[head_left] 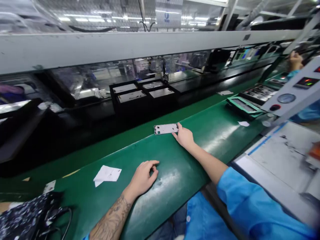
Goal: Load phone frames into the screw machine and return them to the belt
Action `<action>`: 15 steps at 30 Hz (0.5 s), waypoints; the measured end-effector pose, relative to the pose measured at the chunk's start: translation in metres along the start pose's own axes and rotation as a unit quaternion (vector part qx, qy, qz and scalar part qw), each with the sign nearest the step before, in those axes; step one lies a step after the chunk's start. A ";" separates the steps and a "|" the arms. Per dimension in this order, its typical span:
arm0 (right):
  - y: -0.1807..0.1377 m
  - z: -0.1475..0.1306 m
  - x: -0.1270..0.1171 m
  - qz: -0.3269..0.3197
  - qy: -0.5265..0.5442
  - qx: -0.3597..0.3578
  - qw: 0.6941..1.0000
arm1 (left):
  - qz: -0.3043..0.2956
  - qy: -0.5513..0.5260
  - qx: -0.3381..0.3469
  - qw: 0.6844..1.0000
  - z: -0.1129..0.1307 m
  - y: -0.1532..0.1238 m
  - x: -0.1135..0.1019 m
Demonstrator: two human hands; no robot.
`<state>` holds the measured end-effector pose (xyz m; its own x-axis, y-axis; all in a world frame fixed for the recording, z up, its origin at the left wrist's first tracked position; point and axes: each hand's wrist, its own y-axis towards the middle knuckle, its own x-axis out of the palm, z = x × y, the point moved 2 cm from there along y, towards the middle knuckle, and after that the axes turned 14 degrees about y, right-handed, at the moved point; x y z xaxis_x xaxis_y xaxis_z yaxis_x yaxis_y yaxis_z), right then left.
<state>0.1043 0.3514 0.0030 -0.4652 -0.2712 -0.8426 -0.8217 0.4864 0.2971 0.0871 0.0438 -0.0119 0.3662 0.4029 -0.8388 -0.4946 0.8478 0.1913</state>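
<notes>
Blue sleeves [250, 206] sat closest to the lens, the right one running up to a bare forearm that stretched out across the green surface [215, 133]. At its far end the right hand [184, 136] lay flat, fingers loosely spread, its fingertips touching the near short edge of a white frame [166, 128] without gripping it; the frame lay flat on the surface, just left of that hand. The left hand [143, 176] rested nearer the body, well apart from the frame, holding nothing, with its fingers curled and thumb and forefinger close together. A tattooed forearm [112, 220] led back from it. Left of that hand lay a folded white paper [107, 174]. Beyond the right hand stood black trays [142, 96] carrying flat pale parts. Far to the right of the right hand sat a green fixture [243, 106], and near it a small paper scrap [243, 123]. Another person's hand [295, 60] showed at the far right.
</notes>
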 end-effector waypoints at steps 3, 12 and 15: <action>0.033 -0.039 0.035 0.000 0.029 -0.006 1.000 | 0.001 -0.005 -0.007 1.000 0.002 0.002 -0.002; 0.063 -0.089 0.078 -0.040 0.143 -0.074 0.986 | 0.009 -0.055 -0.026 0.998 0.002 0.005 -0.008; 0.065 -0.085 0.079 -0.053 0.154 -0.096 0.982 | 0.018 -0.143 -0.078 0.986 -0.007 0.011 -0.012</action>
<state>-0.0135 0.2911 -0.0063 -0.4275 -0.5648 -0.7059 -0.9038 0.2841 0.3200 0.0715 0.0463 -0.0036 0.5428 0.5317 -0.6501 -0.6190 0.7764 0.1181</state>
